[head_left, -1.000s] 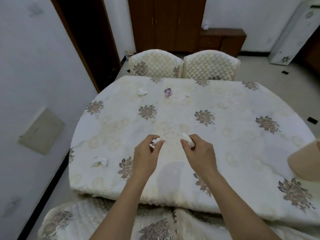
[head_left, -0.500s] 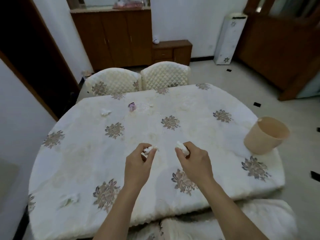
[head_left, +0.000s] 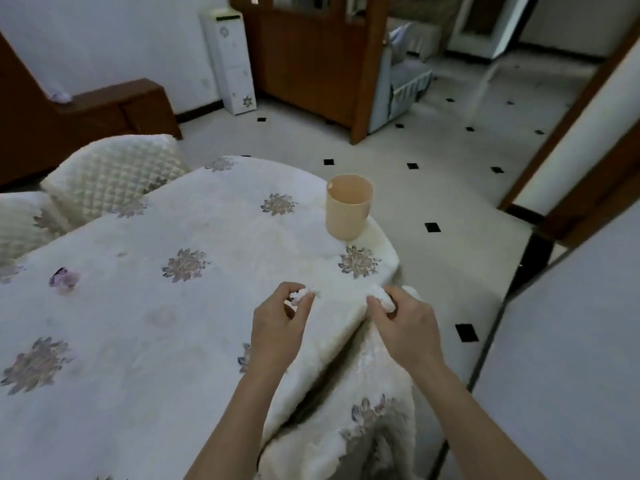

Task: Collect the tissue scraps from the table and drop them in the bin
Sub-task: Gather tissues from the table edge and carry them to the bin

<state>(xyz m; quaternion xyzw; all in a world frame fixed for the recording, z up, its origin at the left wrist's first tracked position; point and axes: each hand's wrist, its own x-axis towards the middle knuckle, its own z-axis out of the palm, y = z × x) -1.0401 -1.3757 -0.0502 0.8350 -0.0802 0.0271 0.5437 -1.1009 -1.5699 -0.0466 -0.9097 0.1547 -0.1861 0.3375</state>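
Observation:
My left hand (head_left: 277, 327) pinches a small white tissue scrap (head_left: 306, 293) between thumb and fingertips, held above the table (head_left: 145, 341) with its flowered white cloth. My right hand (head_left: 405, 323) is closed on a second white tissue scrap (head_left: 382, 299) over the table's right edge. The beige bin (head_left: 348, 209) stands open on the floor just beyond the table's far right edge, ahead of both hands. A purple-tinged scrap (head_left: 63, 279) lies on the cloth at the left.
Two quilted chair backs (head_left: 114, 174) stand at the table's far left. A tiled floor (head_left: 450, 174) with small black squares spreads to the right. A white wall (head_left: 571, 341) is close on the right, and wooden cabinets (head_left: 304, 64) stand at the back.
The view has swung to the right, bringing the bin from the right edge to the centre. Both hands keep their scraps and now sit near the table's right edge.

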